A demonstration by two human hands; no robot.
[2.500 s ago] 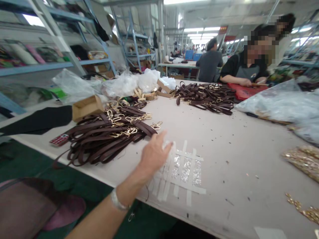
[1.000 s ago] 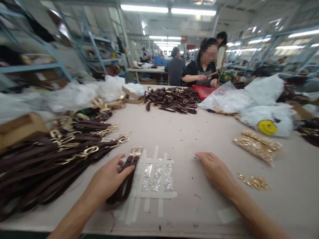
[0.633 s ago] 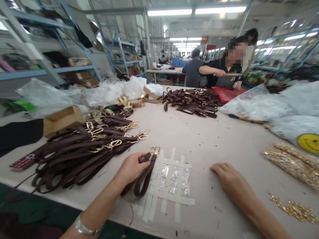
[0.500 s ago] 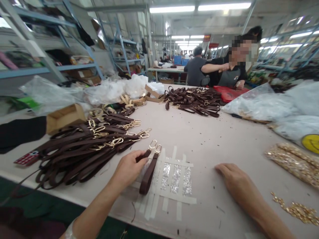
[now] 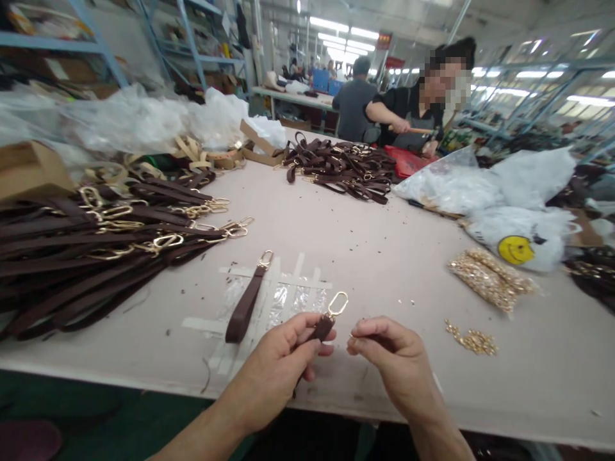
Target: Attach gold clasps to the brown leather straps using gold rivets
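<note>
A dark brown strap (image 5: 323, 328) with a gold clasp (image 5: 338, 303) at its upper end is held between the fingers of my left hand (image 5: 283, 365). Just to its right, my right hand (image 5: 398, 358) has thumb and fingertips pinched together around something small and gold, too small to make out. Another brown strap loop (image 5: 247, 304) with a gold clasp lies on the taped clear packets (image 5: 288, 298) at the left. Small gold pieces (image 5: 473, 339) lie loose to the right of my right hand, below a clear bag of gold pieces (image 5: 490, 278).
Many brown straps (image 5: 96, 269) spread over the table's left side, near a cardboard box (image 5: 33, 169). A second strap pile (image 5: 346, 166) lies at the far edge. White plastic bags (image 5: 523, 237) stand right. Across the table, a person (image 5: 413, 109) holds a tool.
The view has turned right. My left hand has lifted one strap off the taped packets and moved right. My right hand has come beside it, its fingers now pinched.
</note>
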